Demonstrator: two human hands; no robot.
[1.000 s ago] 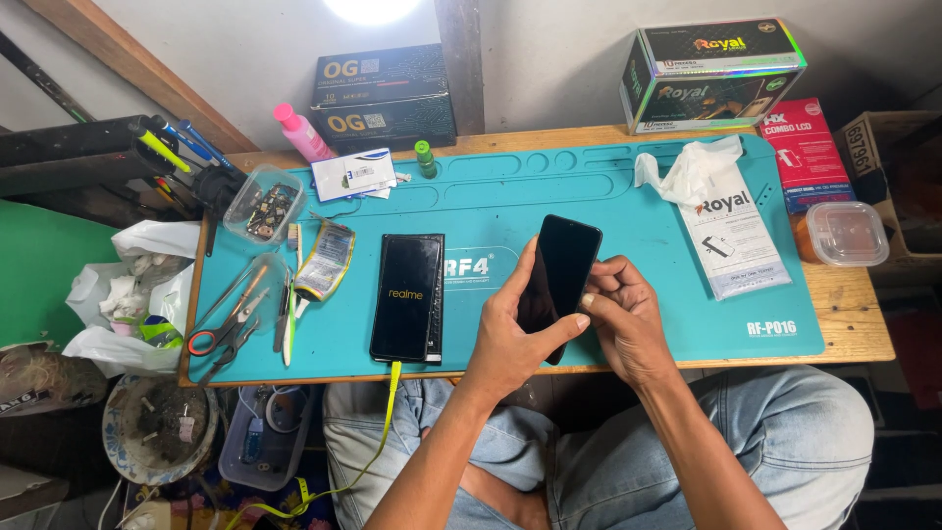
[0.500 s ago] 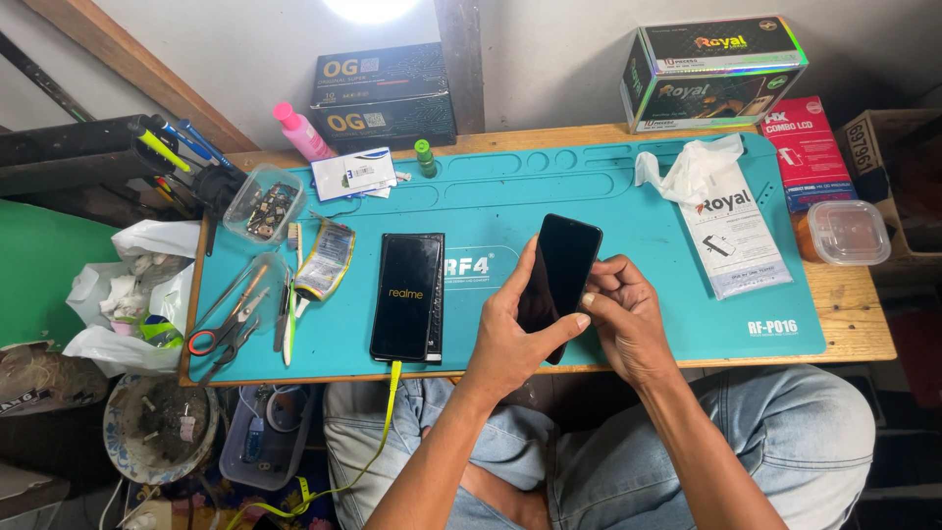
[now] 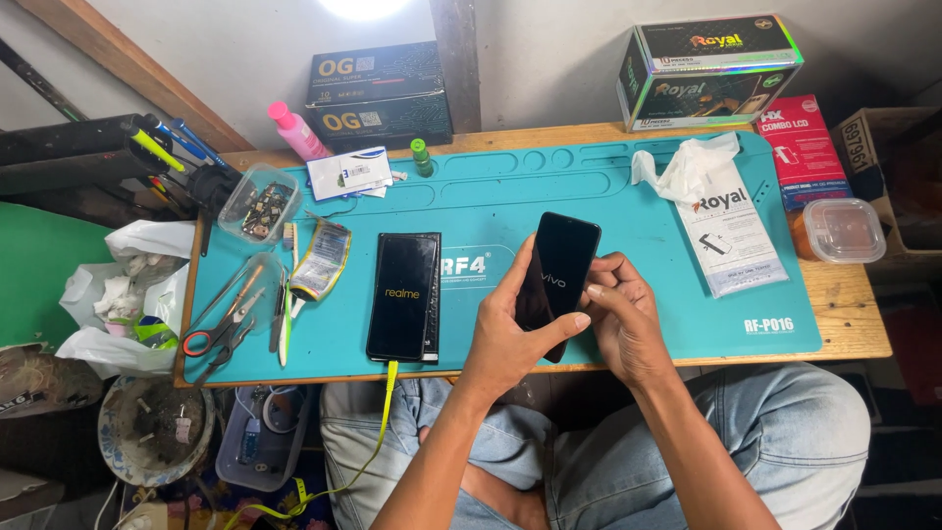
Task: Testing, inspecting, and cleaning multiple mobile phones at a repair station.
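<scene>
A black smartphone is held tilted above the teal work mat, screen up. My left hand grips its lower left side, thumb across the bottom of the screen. My right hand holds the lower right edge, fingers curled against the side. A second black phone lies flat on the mat to the left, with a yellow cable running from its bottom end over the table edge.
Scissors and tweezers lie at the mat's left end beside a small clear parts tray. A white packet with tissue lies at right, next to a clear lidded box. Cardboard boxes stand along the back wall.
</scene>
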